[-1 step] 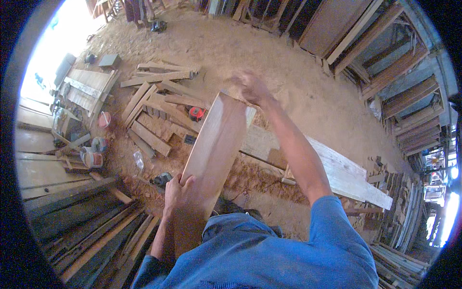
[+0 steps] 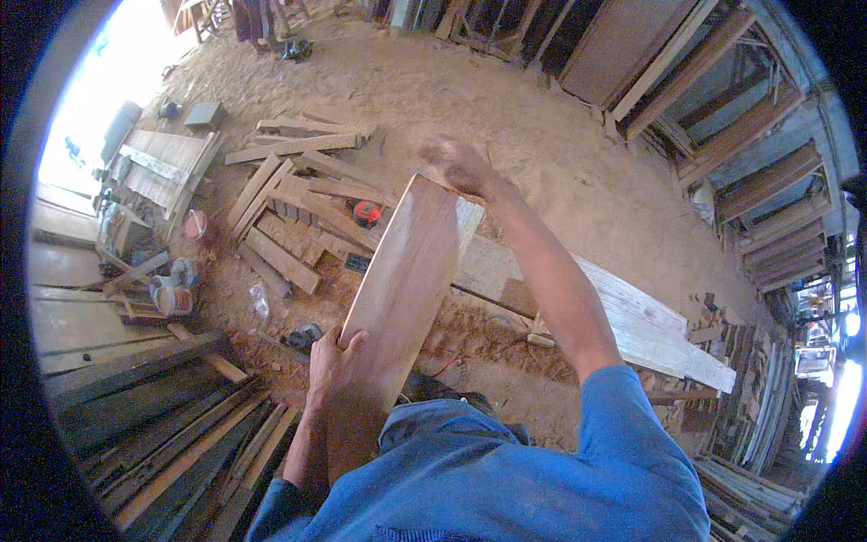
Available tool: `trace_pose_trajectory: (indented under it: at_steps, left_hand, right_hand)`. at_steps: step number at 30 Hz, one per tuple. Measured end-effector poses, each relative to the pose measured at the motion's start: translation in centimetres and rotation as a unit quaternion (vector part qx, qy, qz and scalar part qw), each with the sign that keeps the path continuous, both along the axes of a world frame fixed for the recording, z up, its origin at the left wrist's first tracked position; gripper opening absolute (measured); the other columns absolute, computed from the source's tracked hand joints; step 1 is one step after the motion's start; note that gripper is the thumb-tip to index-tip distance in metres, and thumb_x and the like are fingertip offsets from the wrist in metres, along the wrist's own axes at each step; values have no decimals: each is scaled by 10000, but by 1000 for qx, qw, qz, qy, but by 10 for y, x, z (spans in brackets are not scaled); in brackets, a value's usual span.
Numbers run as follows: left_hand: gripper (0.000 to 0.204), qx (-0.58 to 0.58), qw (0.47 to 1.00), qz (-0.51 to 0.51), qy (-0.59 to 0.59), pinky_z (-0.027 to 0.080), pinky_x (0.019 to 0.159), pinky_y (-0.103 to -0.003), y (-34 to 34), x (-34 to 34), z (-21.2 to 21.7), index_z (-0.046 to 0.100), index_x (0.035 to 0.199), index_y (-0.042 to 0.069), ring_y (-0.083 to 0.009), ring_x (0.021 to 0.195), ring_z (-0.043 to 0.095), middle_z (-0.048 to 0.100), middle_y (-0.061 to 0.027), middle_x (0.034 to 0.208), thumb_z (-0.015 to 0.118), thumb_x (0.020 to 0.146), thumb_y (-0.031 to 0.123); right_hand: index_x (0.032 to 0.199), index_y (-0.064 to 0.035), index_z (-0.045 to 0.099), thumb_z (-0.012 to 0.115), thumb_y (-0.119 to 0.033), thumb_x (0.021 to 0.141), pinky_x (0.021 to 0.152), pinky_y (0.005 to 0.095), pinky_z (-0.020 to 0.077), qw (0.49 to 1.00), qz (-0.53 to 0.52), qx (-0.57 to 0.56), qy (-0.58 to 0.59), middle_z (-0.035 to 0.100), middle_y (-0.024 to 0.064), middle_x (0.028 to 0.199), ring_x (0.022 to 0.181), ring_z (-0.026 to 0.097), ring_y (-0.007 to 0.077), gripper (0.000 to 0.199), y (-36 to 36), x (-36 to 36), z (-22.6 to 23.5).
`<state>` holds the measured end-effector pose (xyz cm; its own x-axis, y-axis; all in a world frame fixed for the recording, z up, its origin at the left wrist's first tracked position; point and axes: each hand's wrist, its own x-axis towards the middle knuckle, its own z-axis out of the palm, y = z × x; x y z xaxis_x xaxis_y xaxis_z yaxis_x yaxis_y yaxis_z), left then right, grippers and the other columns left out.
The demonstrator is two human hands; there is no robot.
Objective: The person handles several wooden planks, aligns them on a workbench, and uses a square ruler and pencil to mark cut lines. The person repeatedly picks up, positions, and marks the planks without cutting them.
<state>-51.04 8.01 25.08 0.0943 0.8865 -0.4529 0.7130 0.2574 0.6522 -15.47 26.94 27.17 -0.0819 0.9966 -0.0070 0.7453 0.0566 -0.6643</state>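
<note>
Two hands hold the reddish board (image 2: 402, 271): left hand (image 2: 332, 366) clamped on its near edge, right hand (image 2: 462, 169), blurred, wrapped over the far end; nothing visibly shifted.

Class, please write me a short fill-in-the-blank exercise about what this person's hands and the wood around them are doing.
1. Both hands hold a long reddish-brown wooden ____.
2. The left hand grips the near part of its ____ edge.
3. The right hand is at its ____ end.
4. Under it lies a long pale wooden plank on the ____-covered floor.

Missing words: board; left; far; sawdust
</note>
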Motion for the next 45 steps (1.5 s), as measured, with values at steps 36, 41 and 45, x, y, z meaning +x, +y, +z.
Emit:
trace_pose_trajectory:
  at_steps: [36,41,45]
  left_hand:
    - [560,67,983,-122,120,509,705,-469,-16,-30,10,623,901,-21,-410,805,674,684,-228,812,757,793,512]
    - [503,-27,996,-56,57,519,731,-447,-5,-33,4,657,948,-32,-379,841,700,705,-228,855,718,847,457]
    - [501,-41,994,-79,59,520,731,-435,1,-33,-8,664,988,-28,-368,846,702,705,-240,889,706,857,454]
  right_hand:
    - [1497,-68,368,483,-425,984,1187,538,191,957,-131,201,-164,315,239,1552,1452,284,386,635,-169,-86,-64]
    - [1548,-229,297,469,-506,969,1192,594,98,954,248,162,-45,207,100,1629,1486,197,382,665,-237,-115,-57]
    - [1557,-297,262,427,-546,972,1187,606,101,973,160,119,-117,192,67,1637,1494,174,372,656,-207,-93,-51]
